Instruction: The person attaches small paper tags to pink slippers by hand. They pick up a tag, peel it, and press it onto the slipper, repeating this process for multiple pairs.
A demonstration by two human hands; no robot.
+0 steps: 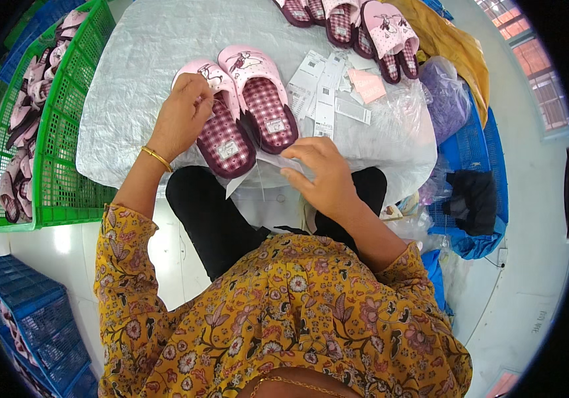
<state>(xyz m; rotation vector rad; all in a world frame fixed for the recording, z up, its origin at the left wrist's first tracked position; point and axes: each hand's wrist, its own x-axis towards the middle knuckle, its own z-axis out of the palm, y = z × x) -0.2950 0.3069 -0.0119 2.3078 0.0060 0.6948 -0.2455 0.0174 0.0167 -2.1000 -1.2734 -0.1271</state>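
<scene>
A pair of pink slippers with checked maroon insoles lies on the covered table before me, toes pointing away. My left hand (188,114) is over the front of the left slipper (223,132), its fingers pinched together near the strap opening. A thin white thread shows by those fingertips; what they grip is mostly hidden. At the heel of the right slipper (270,109), my right hand (327,176) has thumb and forefinger around a white paper tag (283,161). Another white paper corner (233,186) sticks out under the left heel, and a thin thread hangs beside it.
White printed tags (325,99) and a pink slip (366,85) lie right of the slippers. More slippers (390,33) sit at the far right of the table (138,73). A green crate (65,132) of slippers stands left, blue crates (25,298) lower left, a blue basket (490,146) right.
</scene>
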